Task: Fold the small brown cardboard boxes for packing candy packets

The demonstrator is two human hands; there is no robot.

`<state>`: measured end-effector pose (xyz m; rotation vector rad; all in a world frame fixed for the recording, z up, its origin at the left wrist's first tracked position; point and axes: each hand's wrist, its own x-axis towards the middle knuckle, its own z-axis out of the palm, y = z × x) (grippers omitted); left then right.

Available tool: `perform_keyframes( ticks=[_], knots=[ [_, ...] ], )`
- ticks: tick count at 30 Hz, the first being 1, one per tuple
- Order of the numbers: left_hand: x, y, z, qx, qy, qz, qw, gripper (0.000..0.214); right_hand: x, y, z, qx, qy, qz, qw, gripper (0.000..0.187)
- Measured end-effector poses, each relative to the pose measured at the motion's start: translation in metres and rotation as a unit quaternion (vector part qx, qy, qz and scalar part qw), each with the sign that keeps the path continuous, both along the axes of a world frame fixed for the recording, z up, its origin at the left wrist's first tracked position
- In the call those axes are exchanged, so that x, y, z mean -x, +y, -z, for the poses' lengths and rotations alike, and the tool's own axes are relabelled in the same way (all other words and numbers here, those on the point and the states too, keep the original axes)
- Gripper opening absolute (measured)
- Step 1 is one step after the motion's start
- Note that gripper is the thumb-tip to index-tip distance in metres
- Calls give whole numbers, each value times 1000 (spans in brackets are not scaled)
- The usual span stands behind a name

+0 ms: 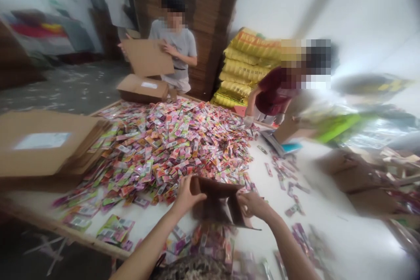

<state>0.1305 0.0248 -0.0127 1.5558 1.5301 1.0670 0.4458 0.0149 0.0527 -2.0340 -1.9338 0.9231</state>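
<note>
Both hands are holding a small brown box [216,201] just beside the packet pile [170,144]: left hand [185,197] fingers are pinching its left flap, right hand [252,205] fingers are gripping its right side.

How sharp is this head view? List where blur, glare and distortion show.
Head view: the packet pile is the sharpest area; the right side smears with motion blur; the white table and back wall wash out in glare; the edges bend and darken like a fisheye; both hands, left hand and right hand, on the brown box, look soft.
</note>
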Motion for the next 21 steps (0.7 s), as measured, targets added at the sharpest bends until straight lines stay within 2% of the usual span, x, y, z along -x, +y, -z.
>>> perform_keyframes(
  ticks=[3, 5, 7, 8, 10, 12, 15, 16, 18, 21],
  knots=[
    [-19, 11, 17, -17, 10, 18, 1000, 91, -14, -5, 31, 17, 11, 81, 997, 37],
    [-26, 4, 26, -26, 3, 64, 998, 79, -20, -9, 53, -24, 7, 135, 990, 45],
    [-28, -8, 30, -34, -3, 95, 995, 68, -24, -13, 65, -98, 22, 135, 986, 51],
    [-27, -13, 32, -37, -4, 101, 994, 64, -26, -16, 64, -137, 43, 117, 983, 57],
    [-25, -23, 32, -49, -5, 93, 994, 55, -28, -27, 50, -180, 86, 65, 978, 74],
    [-23, -32, 32, -66, -8, 79, 995, 46, -29, -47, 25, -161, 99, -27, 982, 85],
    [-19, -44, 34, -90, -12, 82, 992, 41, -26, -86, -4, -84, 33, -180, 979, 109],
    [-16, -47, 34, -90, -7, 98, 991, 43, -24, -98, -6, -61, 7, -211, 976, 114],
    [-9, -47, 32, -75, 15, 146, 986, 51, -20, -118, 1, -30, -37, -228, 972, 111],
    [5, -36, 17, -13, 65, 232, 970, 65, -20, -124, 23, -19, -61, -193, 979, 96]
  ],
)
